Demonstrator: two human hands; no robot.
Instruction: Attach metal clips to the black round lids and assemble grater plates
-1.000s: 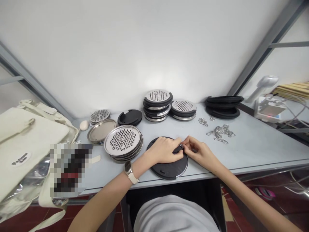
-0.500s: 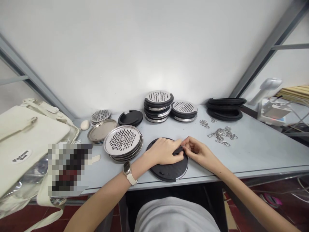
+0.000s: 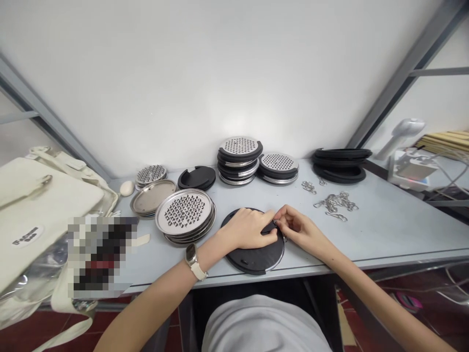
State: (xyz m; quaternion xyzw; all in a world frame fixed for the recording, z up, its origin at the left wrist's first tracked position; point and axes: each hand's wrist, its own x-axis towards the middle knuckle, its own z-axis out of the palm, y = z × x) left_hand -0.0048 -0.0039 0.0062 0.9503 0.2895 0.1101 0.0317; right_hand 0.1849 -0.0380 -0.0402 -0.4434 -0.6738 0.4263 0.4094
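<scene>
A round black disc [image 3: 252, 261] with a thin metal rim lies on the table in front of me, near its front edge. My left hand [image 3: 248, 230] rests across it and grips its right side, thumb and fingers bent around a raised dark part. At that same right edge, my right hand [image 3: 296, 226] pinches a small metal clip [image 3: 274, 222], mostly hidden by the fingertips. Loose metal clips [image 3: 337, 203] lie in a heap to the right. Left of the disc stands a stack of round metal grater plates [image 3: 186, 212].
Behind are assembled graters with black rims [image 3: 240, 159], another such pile [image 3: 279, 166], black holders [image 3: 198, 178] and stacked black rings [image 3: 340, 166]. Plain metal discs [image 3: 154, 195] sit at left. A cream bag [image 3: 44, 205] covers the left end; a white device [image 3: 410, 168] stands right.
Both hands stay at the disc's right edge, with only a slight shift of the right fingers. The whole view has moved a little.
</scene>
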